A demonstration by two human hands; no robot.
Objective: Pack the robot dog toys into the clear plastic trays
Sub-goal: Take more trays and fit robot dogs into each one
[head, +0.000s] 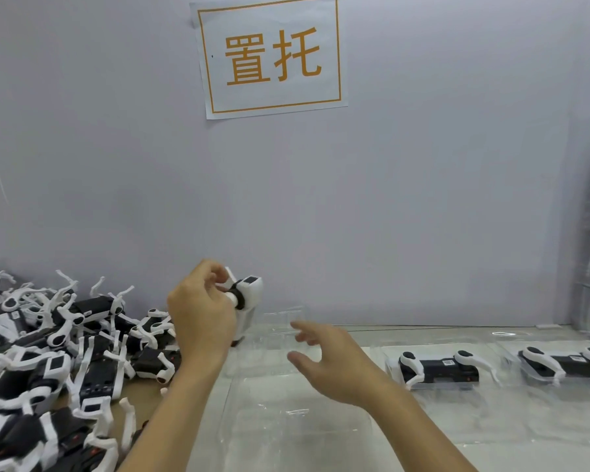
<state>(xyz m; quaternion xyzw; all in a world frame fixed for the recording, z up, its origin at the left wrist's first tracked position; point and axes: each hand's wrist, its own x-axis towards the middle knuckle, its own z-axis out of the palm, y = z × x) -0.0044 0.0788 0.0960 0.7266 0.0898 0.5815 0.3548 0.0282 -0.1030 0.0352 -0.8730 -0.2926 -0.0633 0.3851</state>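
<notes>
A: Since the left hand (pixel 201 313) grasps the robot dog toy (pixel 247 301) only at one end, up in the air over the clear plastic tray (pixel 283 321), couldn't it slip?

B: Yes, or its legs miss the pocket. Its long axis runs upright, head topmost. The right hand (pixel 324 356) hovers released, holding nothing.

Even, bright, diffuse light fills the scene, and shadows are faint. Soft glare glints off the clear plastic trays (pixel 440 349) on the counter (pixel 423 437). The right hand (pixel 331 362) is motion-blurred at its fingers (pixel 304 335). Wide-angle distortion bends the frame's right edge; overall detail is soft.
</notes>
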